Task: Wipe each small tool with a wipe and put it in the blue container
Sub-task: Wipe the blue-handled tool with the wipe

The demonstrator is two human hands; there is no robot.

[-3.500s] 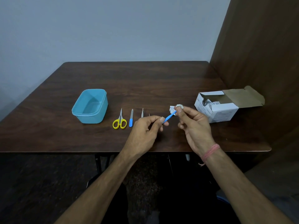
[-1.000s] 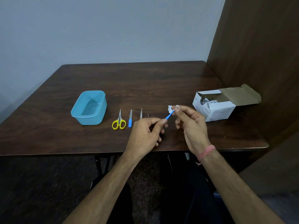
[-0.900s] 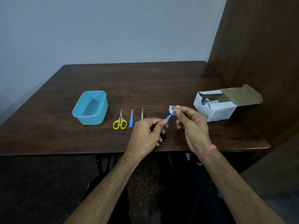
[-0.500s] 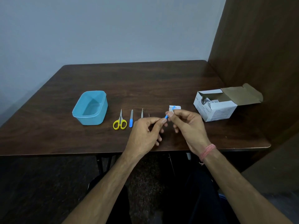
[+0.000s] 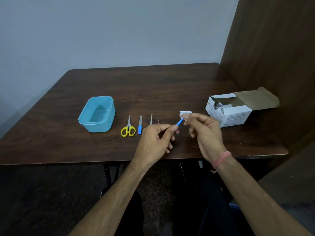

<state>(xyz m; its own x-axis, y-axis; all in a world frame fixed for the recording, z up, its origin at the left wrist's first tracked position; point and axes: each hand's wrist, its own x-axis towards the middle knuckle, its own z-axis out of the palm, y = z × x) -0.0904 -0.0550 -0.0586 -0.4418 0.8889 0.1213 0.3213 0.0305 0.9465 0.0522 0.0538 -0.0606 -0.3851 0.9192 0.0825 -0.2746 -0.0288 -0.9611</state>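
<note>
Left hand (image 5: 156,142) pinches blue tool (image 5: 180,123) by its near end; right hand (image 5: 203,128) pinches wipe (image 5: 185,114) round far tip, probably. Keep pinch firm, stroke w/ wipe lengthwise, then drop in blue container (image 5: 97,114), well left.

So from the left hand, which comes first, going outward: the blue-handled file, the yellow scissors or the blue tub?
From the left hand, in the head view, all to its left:
1. Blue-handled file, nearest, just past the knuckles.
2. Yellow scissors, beside the file.
3. Blue tub, farthest, toward the table's left side.
</note>
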